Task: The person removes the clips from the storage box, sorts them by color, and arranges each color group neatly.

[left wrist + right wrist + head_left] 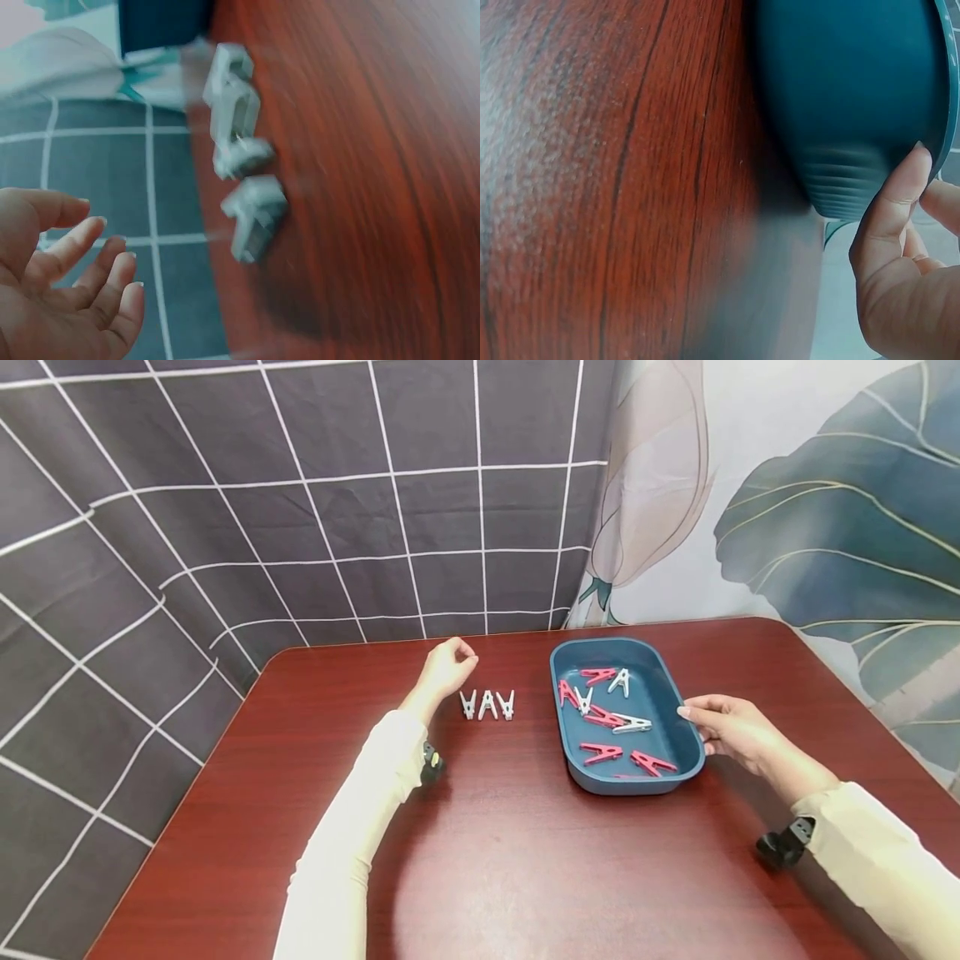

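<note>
White plastic clothespins (487,704), three so far, stand in a row on my red-brown table (495,860). My left hand (447,670) hovers beyond them, loosely curled, empty; my right hand (731,729) steadies the blue tray (678,693), fingertips on its right wall, with more white and red pegs (611,718) left inside.

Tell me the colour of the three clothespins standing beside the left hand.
White; the three clothespins show best in the head view.

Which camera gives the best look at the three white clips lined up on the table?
The head view: the white clips stand sharp in a row on the table, just right of the left hand. The left wrist view shows them close but blurred. The right wrist view shows none, only the tray.
</note>
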A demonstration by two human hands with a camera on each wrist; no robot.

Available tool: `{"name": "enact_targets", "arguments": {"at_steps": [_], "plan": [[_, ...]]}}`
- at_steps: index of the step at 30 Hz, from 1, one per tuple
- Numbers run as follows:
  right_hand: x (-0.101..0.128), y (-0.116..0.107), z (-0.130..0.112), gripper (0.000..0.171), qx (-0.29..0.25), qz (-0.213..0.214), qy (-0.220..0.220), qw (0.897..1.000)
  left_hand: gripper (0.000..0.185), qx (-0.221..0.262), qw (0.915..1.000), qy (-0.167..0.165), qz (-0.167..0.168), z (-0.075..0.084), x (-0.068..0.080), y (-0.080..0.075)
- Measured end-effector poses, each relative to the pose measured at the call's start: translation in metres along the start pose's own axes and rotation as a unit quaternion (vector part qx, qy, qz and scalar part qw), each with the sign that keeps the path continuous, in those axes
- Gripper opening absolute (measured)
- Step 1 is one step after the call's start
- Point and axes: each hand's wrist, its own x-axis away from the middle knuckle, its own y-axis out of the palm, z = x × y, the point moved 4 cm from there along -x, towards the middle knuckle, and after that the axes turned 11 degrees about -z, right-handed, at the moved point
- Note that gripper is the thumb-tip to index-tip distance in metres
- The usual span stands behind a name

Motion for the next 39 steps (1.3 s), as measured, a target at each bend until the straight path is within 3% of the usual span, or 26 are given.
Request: {"name": "enact_targets", "arguments": {"at_steps": [3, 11, 17, 23, 28, 35, 39], "plan": [[0.000, 0.001, 0.001, 0.062, -0.009, -0.001, -0.006, 1.000, 0.015, 0.021, 0.9996, 0.017, 0.008, 0.014, -0.001, 0.004], [-0.001, 0.001, 0.001, 0.056, -0.025, 0.002, -0.017, 1.000, 0.013, 0.058, 0.9963, 0.062, -0.009, 0.043, -0.003, 0.023], [-0.001, 0.000, 0.003, 0.063, -0.015, 0.003, -0.015, 1.000, 0.013, 0.077, 0.9924, 0.095, -0.016, 0.060, -0.004, 0.040], [-0.001, 0.000, 0.004, 0.062, -0.008, 0.004, -0.019, 1.000, 0.014, 0.093, 0.9903, 0.099, -0.029, 0.074, -0.006, 0.057], [-0.001, 0.000, 0.004, 0.061, -0.006, 0.004, -0.023, 1.000, 0.015, 0.107, 0.9861, 0.114, -0.058, 0.085, -0.006, 0.074], [-0.001, 0.001, 0.004, 0.059, -0.020, 0.008, -0.028, 0.999, 0.014, 0.096, 0.9844, 0.120, -0.085, 0.093, -0.008, 0.090], [0.001, 0.001, 0.004, 0.056, -0.027, 0.013, -0.029, 0.999, 0.015, 0.025, 0.9840, 0.138, -0.110, 0.101, -0.005, 0.099]]}}
